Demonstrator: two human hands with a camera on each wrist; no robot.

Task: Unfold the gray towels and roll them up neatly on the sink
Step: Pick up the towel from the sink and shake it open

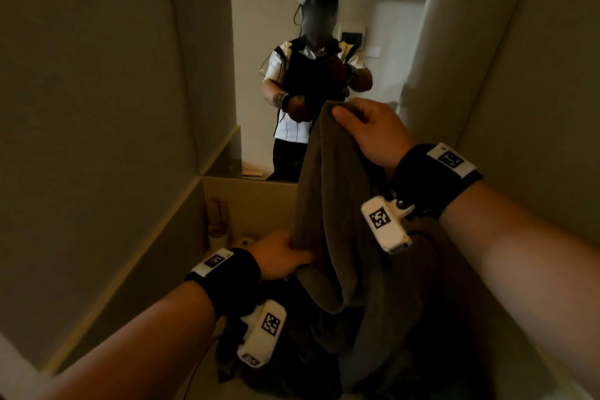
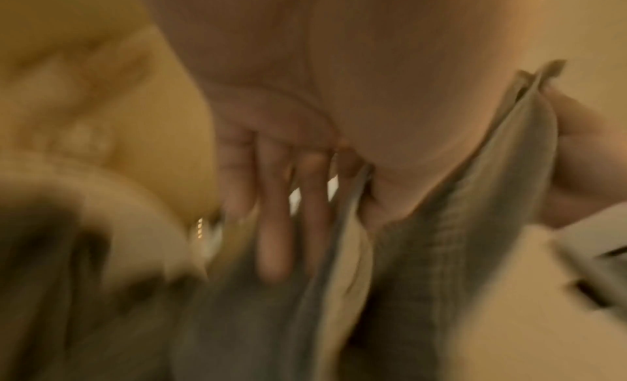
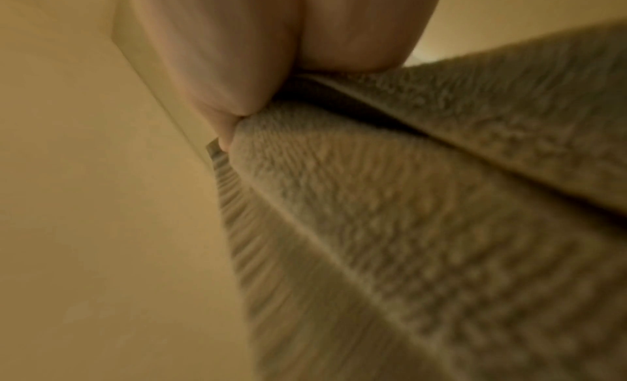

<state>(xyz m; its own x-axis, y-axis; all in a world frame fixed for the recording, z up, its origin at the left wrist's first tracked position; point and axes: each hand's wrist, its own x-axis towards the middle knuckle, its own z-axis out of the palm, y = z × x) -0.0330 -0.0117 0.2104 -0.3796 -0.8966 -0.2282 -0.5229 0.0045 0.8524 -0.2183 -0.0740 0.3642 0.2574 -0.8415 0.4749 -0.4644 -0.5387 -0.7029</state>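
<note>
A gray towel (image 1: 328, 204) hangs in long folds in front of me, lifted above the counter. My right hand (image 1: 367, 127) grips its top end high up, thumb over the cloth; the right wrist view shows the fingers pinching the terry towel (image 3: 390, 212). Lower down, my left hand (image 1: 282, 255) pinches the towel's left edge; the blurred left wrist view shows that edge of the towel (image 2: 475, 226) caught between thumb and fingers (image 2: 275, 226). More dark gray towel (image 1: 406, 318) lies heaped below on the counter.
Beige walls close in on the left and right. A mirror (image 1: 276, 10) straight ahead reflects a person. A small bottle (image 1: 217, 217) and a round white item (image 1: 245, 241) stand at the counter's back left corner. The pale counter (image 1: 253, 201) runs under the towels.
</note>
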